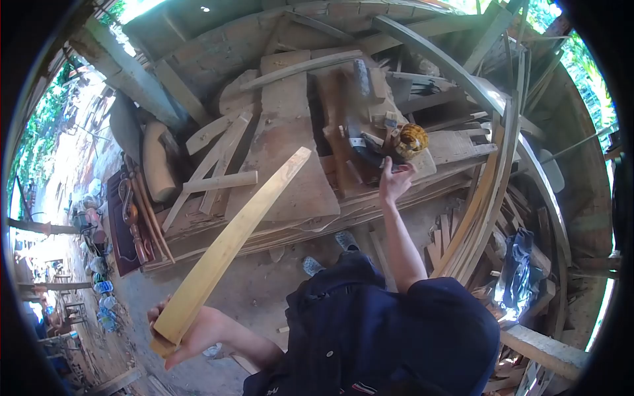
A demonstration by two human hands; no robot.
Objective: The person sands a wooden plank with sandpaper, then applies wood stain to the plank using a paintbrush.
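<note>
My left hand (pixel 201 333) is wrapped around the lower end of a long, tapered pale wooden board (pixel 231 247). The board slants up and away, its narrow end above the stacked planks. Over the right side of the stack is my right hand (pixel 396 183), fingers bent and drawn together beside a dark curved object (pixel 366 155). What the fingertips hold, if anything, is too small to tell. Just beyond them sits a round yellow-brown patterned item (pixel 413 138), close to a small wooden block (pixel 389 120).
Wide rough planks (pixel 284 165) are stacked in front of me, with loose battens (pixel 221 181) on the left. Curved wooden strips (pixel 492 198) arch up at right. Carved dark wood (pixel 132 218) leans at left. A black plastic bag (pixel 518 264) lies among offcuts.
</note>
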